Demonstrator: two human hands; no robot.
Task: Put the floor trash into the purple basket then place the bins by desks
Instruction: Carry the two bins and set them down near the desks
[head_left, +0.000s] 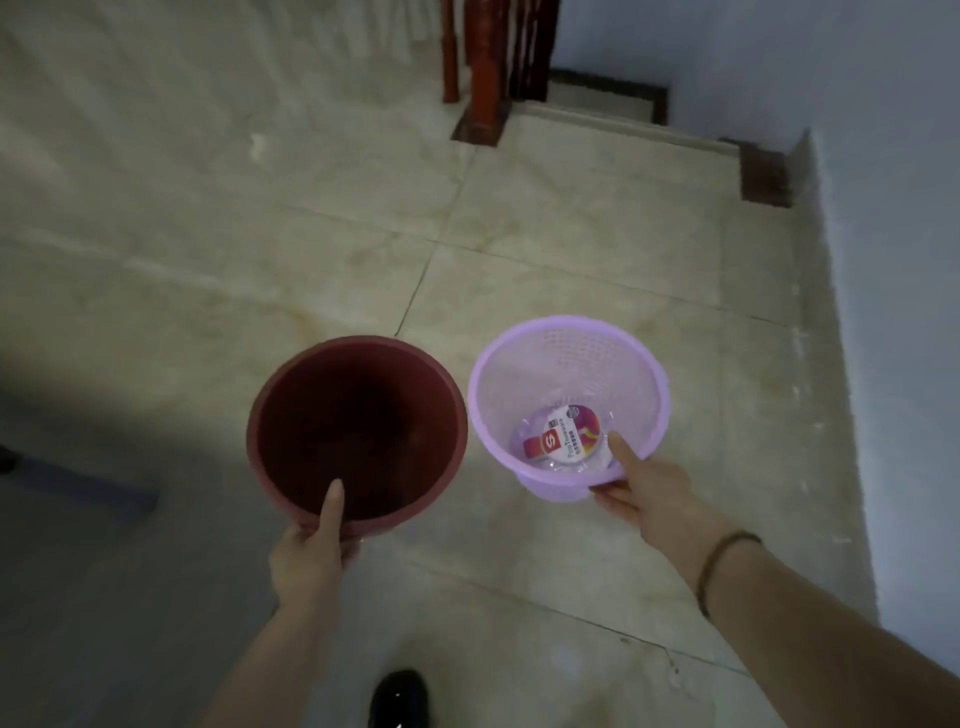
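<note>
I carry two bins above the tiled floor. My left hand grips the near rim of a dark red bin, thumb inside it; its inside looks dark and bare. My right hand grips the near rim of the purple mesh basket, thumb inside. At the bottom of the purple basket lies a crumpled clear plastic bottle with a red and white label. The two bins hang side by side, almost touching.
Red wooden stair posts stand at the top centre, with a step down beside them. A pale blue wall runs along the right. A small white scrap lies on the floor far left. My black shoe shows below.
</note>
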